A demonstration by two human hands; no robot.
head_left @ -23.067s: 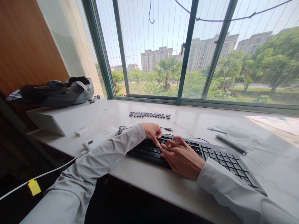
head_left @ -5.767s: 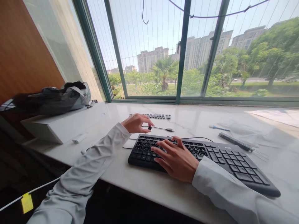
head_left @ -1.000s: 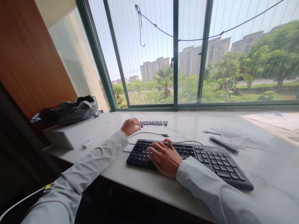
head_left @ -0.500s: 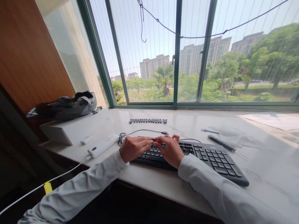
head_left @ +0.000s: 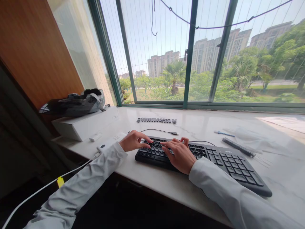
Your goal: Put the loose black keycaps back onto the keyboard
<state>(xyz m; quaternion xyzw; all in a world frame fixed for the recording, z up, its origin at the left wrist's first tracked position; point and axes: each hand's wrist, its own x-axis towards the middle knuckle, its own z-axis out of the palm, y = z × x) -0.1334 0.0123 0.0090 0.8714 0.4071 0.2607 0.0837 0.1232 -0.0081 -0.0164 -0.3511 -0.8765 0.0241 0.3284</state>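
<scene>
A black keyboard lies slantwise on the marble-patterned surface, and some key positions in its upper rows look bare of caps. My left hand is over its left end, thumb and forefinger apart, fingertips at the upper-left keys. My right hand rests across the middle keys with its fingers spread. I see nothing held in either hand. Behind the keyboard, loose black keycaps stand in a neat row. Between them and the keyboard runs a thin cable with a USB plug.
To the left are a white power strip, a small white piece and a white box topped by a dark bag. On the right lie a blue-handled tool, a long dark strip and clear plastic.
My hands were together with fingertips meeting over the upper keys; now they are apart. The left has drawn back leftward and opened. The view has shifted slightly.
</scene>
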